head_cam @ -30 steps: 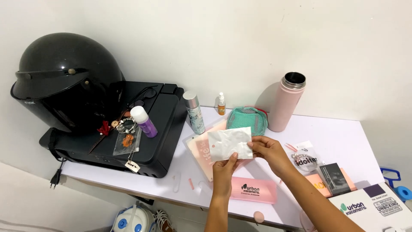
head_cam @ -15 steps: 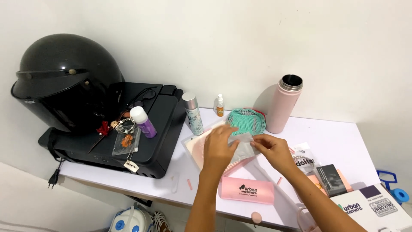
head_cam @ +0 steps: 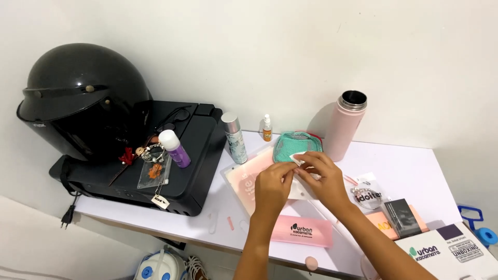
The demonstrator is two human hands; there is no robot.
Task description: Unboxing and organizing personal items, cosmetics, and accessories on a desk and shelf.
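Note:
Both my hands meet over the middle of the white table (head_cam: 415, 171). My left hand (head_cam: 273, 186) and my right hand (head_cam: 324, 179) pinch a small white sheet or packet (head_cam: 298, 158) between the fingertips, right at the opening of a teal mesh pouch (head_cam: 295, 142). Under my hands lies a translucent pink folder (head_cam: 248, 175). A flat pink case (head_cam: 303, 231) lies nearer to me, below my left wrist.
A black helmet (head_cam: 83, 98) sits on a black printer (head_cam: 171, 155) at the left, with a purple bottle (head_cam: 174, 148) and keys. A spray can (head_cam: 235, 138), a small orange bottle (head_cam: 266, 128) and a pink flask (head_cam: 345, 126) stand behind. Boxes (head_cam: 446, 251) and packets (head_cam: 365, 194) lie right.
The white sheet was held up open a second ago; now it is folded small and my hands have moved forward with it to the teal pouch.

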